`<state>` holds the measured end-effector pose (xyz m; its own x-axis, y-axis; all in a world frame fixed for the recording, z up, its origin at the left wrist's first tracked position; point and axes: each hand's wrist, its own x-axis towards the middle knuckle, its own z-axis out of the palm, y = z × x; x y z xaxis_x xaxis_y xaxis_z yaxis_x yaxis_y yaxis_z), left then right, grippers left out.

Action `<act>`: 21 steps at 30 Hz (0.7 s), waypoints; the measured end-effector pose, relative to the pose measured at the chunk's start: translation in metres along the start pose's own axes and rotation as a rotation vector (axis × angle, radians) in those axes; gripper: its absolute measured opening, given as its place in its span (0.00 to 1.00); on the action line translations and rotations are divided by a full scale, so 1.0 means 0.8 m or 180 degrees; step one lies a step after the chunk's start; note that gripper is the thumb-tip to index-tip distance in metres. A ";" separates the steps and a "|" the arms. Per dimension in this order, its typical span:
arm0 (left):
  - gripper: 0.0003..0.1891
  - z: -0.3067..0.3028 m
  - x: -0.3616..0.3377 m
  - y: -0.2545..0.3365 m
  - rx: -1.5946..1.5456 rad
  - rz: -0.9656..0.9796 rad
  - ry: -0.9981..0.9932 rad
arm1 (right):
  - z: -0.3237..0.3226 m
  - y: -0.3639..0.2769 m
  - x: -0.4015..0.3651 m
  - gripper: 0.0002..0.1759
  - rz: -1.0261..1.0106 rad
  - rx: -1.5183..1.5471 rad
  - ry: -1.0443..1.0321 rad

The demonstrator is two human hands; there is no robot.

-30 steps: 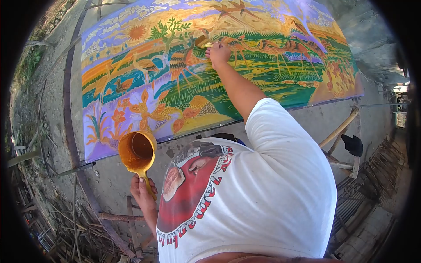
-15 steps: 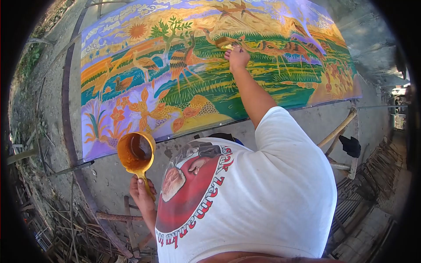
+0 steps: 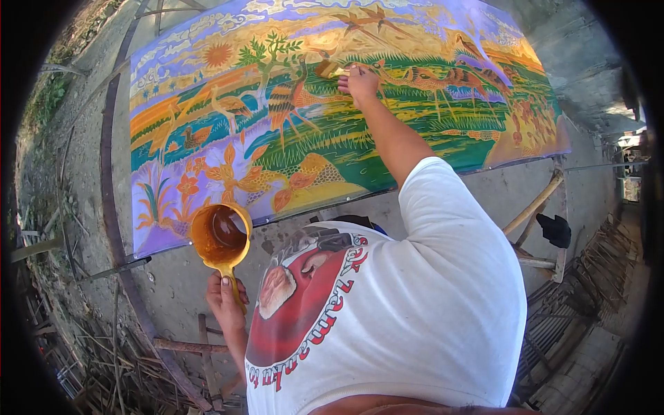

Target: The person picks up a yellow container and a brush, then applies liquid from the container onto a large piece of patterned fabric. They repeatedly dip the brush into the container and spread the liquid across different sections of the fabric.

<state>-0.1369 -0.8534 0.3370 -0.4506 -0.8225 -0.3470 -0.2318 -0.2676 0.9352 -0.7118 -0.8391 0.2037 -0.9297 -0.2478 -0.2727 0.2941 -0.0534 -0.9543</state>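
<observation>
A wide painted cloth (image 3: 360, 152) with birds, a tree, flowers and a sun stretches out in front of me. My right hand (image 3: 361, 84) is closed around the light handle of a flat paintbrush (image 3: 326, 69), whose brown bristles are over the green grass near a bird in the upper middle. Whether the bristles press on the cloth is hard to tell. Below the cloth's lower left edge, my left hand (image 3: 225, 299) grips the handle of a yellow dipper (image 3: 241, 257). Brown liquid (image 3: 228, 227) lies inside its stained bowl.
A wooden pole (image 3: 111, 159) runs along the cloth's left side. At the right, wooden supports (image 3: 536, 200) stand by the cloth's corner, with a dark rag (image 3: 555, 230) hanging there. Bamboo sticks (image 3: 588, 290) are piled lower right. Concrete ground (image 3: 187, 297) lies beneath.
My right hand has moved left and slightly up with the paintbrush across the cloth. The dipper in my left hand has shifted a little right and up.
</observation>
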 end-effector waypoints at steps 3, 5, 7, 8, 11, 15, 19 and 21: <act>0.18 0.002 0.001 -0.002 0.0035 -0.0038 -0.0029 | 0.013 -0.009 0.025 0.16 -0.0127 -0.0067 -0.0130; 0.18 0.003 0.001 0.000 0.0053 -0.0034 -0.0044 | 0.008 -0.008 0.065 0.16 -0.0236 -0.0021 0.0113; 0.18 0.004 -0.003 0.003 0.0040 -0.0048 0.0014 | -0.002 -0.017 0.090 0.16 -0.0298 -0.0074 0.0525; 0.18 0.004 -0.004 0.003 0.0051 -0.0046 0.0028 | -0.002 -0.018 0.094 0.16 -0.0287 -0.0064 0.0515; 0.18 0.006 -0.006 -0.002 -0.0039 -0.0008 0.0081 | 0.006 -0.014 0.085 0.17 -0.0205 -0.0339 0.0495; 0.18 0.014 -0.005 -0.004 -0.0012 -0.0060 0.0147 | 0.066 0.011 0.029 0.16 0.0231 0.0452 0.0140; 0.19 0.024 0.003 0.000 0.0080 -0.0101 0.0104 | 0.075 0.005 0.029 0.17 0.0218 0.0227 -0.0234; 0.20 0.030 0.005 0.005 0.0089 -0.0072 0.0084 | 0.046 -0.001 0.055 0.16 0.0048 0.0239 -0.0061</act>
<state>-0.1602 -0.8456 0.3379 -0.4222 -0.8294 -0.3658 -0.2658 -0.2725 0.9247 -0.7444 -0.8854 0.1970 -0.9208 -0.2674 -0.2840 0.3247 -0.1217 -0.9380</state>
